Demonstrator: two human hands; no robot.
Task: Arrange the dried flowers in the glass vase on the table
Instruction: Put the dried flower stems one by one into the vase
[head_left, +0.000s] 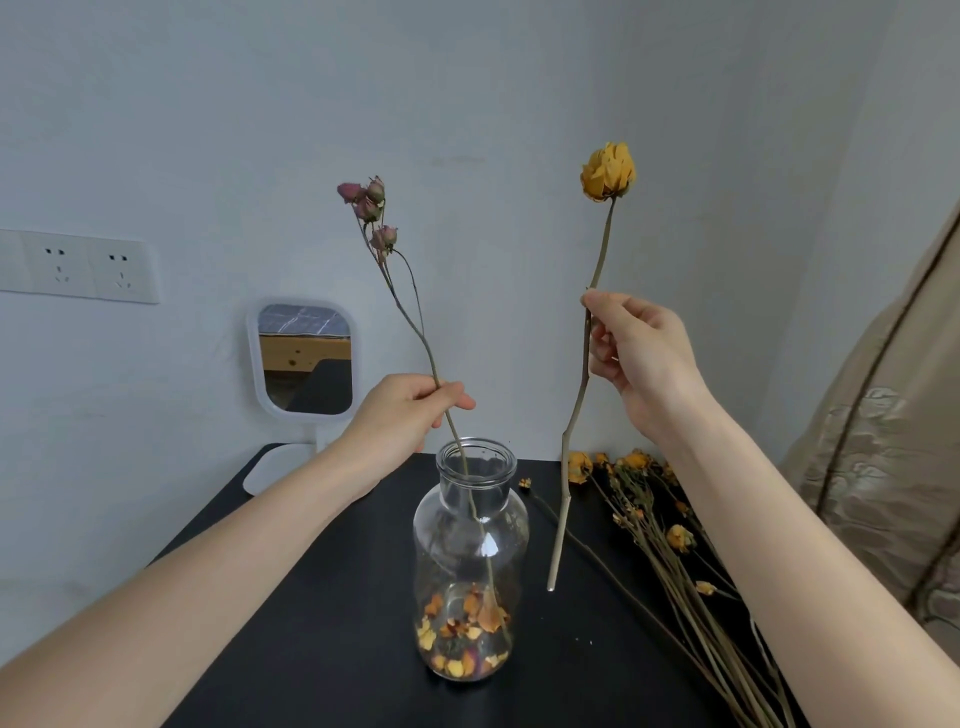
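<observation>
glass vase (470, 551) stands on the black table (322, 649). my left hand (402, 415) pinches the pink sprig (415, 322), its stem already inside. my right hand (641, 353) pinches the yellow rose (608, 171) mid-stem, beside the vase. both look light and brittle; hold stems, never heads.

The vase (470, 561) was clear, glossy glass; beneath it the table (322, 649) looked matt black; the mirror (306, 358) behind had a smooth white plastic frame.
</observation>
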